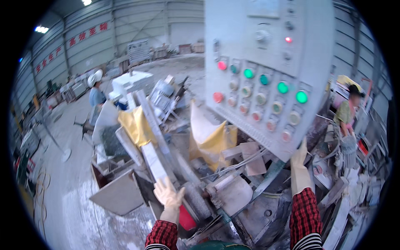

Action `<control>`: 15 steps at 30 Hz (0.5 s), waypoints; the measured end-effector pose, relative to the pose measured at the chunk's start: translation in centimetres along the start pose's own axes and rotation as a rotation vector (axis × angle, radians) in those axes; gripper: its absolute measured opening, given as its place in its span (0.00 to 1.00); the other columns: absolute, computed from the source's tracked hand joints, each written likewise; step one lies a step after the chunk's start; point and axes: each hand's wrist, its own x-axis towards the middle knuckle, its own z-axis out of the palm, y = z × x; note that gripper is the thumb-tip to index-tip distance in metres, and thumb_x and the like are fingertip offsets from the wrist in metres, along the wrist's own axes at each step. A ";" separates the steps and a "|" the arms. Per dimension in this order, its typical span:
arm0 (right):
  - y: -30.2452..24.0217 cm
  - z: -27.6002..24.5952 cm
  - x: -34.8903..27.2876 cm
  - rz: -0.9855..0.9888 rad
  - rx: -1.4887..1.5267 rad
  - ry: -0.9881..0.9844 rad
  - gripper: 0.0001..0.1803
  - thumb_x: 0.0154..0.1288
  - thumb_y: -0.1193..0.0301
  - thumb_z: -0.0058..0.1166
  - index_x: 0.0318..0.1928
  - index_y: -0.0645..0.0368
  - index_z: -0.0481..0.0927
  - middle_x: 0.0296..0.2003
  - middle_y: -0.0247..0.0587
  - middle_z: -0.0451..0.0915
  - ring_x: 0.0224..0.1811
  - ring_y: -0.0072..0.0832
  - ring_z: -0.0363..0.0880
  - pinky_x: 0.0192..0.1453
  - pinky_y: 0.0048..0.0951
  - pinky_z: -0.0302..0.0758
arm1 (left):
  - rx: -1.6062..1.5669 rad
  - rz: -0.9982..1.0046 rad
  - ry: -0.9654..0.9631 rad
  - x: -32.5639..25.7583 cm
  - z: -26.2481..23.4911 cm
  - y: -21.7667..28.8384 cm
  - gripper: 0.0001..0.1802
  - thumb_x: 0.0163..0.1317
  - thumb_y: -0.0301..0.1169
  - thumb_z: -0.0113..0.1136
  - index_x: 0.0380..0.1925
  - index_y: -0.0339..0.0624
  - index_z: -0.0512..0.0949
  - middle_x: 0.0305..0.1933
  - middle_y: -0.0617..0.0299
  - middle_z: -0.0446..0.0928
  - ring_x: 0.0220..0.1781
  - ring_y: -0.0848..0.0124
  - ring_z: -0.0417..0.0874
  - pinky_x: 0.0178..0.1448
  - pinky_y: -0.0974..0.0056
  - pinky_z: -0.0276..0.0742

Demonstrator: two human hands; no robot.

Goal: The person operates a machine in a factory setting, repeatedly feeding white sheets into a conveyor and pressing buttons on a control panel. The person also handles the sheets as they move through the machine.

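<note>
A grey control box (233, 89) with rows of red and green buttons hangs tilted close in front of me. My right hand (299, 168), in a pale glove, grips its lower right edge; some of the fingers are hidden. Below and to the left, my left hand (168, 195), also gloved, has its fingers spread. It is by the near end of a long pale bar (155, 163) and holds nothing. Beside its wrist is a red part (186, 218) of the machine. Several green buttons and a small red lamp (288, 40) are lit.
Yellow-and-white sheets (213, 143) hang over the machine. A motor (163, 89) stands behind them. Stone offcuts (352, 200) are piled at right. One person (97, 93) in a white hat is at left, another (348, 110) at right. A hose (41, 191) lies on the left floor.
</note>
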 end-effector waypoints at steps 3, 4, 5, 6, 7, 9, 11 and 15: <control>-4.0 -3.6 -3.9 0.099 -0.017 -0.072 0.37 0.58 0.73 0.63 0.69 0.63 0.68 0.50 0.55 0.83 0.50 0.44 0.84 0.56 0.39 0.78 | -0.122 -0.180 -0.340 2.0 1.1 -1.5 0.47 0.49 0.53 0.73 0.68 0.47 0.67 0.74 0.39 0.60 0.75 0.39 0.59 0.77 0.47 0.58; -3.6 -4.5 -5.7 0.044 0.013 -0.054 0.37 0.57 0.73 0.64 0.69 0.64 0.69 0.51 0.55 0.83 0.50 0.43 0.84 0.55 0.38 0.78 | -0.173 -0.195 -0.449 1.5 2.7 -3.0 0.48 0.50 0.53 0.73 0.69 0.46 0.66 0.76 0.38 0.58 0.76 0.38 0.57 0.79 0.47 0.55; -3.3 -6.0 -7.6 -0.024 -0.042 -0.058 0.36 0.58 0.72 0.63 0.68 0.64 0.71 0.51 0.54 0.84 0.48 0.42 0.85 0.55 0.37 0.79 | -0.180 -0.182 -0.388 0.6 4.6 -3.9 0.46 0.51 0.51 0.72 0.68 0.44 0.67 0.77 0.37 0.56 0.78 0.37 0.55 0.80 0.46 0.54; -2.9 -7.5 -10.0 0.004 -0.046 -0.090 0.35 0.58 0.72 0.63 0.67 0.64 0.72 0.51 0.54 0.84 0.48 0.42 0.85 0.55 0.36 0.79 | -0.181 -0.179 -0.330 -0.4 6.5 -4.7 0.45 0.52 0.49 0.72 0.67 0.42 0.67 0.78 0.36 0.55 0.79 0.36 0.53 0.80 0.46 0.54; -2.4 -9.4 -12.4 0.031 -0.065 -0.118 0.34 0.58 0.71 0.63 0.66 0.64 0.73 0.50 0.54 0.84 0.48 0.41 0.85 0.55 0.35 0.80 | -0.230 -0.167 -0.298 -1.5 8.1 -4.9 0.43 0.52 0.46 0.71 0.67 0.41 0.68 0.78 0.35 0.55 0.78 0.36 0.54 0.80 0.46 0.53; -0.1 -13.7 -18.3 0.224 -0.029 -0.211 0.33 0.59 0.70 0.63 0.66 0.64 0.74 0.49 0.54 0.85 0.48 0.41 0.86 0.56 0.35 0.80 | -0.304 -0.186 -0.289 -2.7 7.7 -3.1 0.41 0.53 0.42 0.70 0.66 0.40 0.69 0.77 0.35 0.56 0.78 0.35 0.54 0.81 0.45 0.52; 5.0 -18.0 -24.7 0.456 0.043 -0.241 0.32 0.60 0.68 0.64 0.65 0.64 0.75 0.47 0.51 0.86 0.46 0.38 0.86 0.55 0.33 0.80 | -0.314 -0.210 -0.340 -4.2 5.8 -1.3 0.42 0.53 0.40 0.70 0.69 0.42 0.69 0.78 0.36 0.55 0.78 0.35 0.53 0.82 0.46 0.51; 12.3 -23.7 -38.8 0.963 0.269 -0.169 0.29 0.67 0.75 0.60 0.68 0.65 0.71 0.39 0.45 0.86 0.32 0.22 0.81 0.37 0.22 0.77 | -0.103 0.086 -0.186 -6.6 2.0 -0.4 0.35 0.61 0.40 0.66 0.67 0.42 0.71 0.67 0.42 0.70 0.63 0.49 0.76 0.65 0.48 0.74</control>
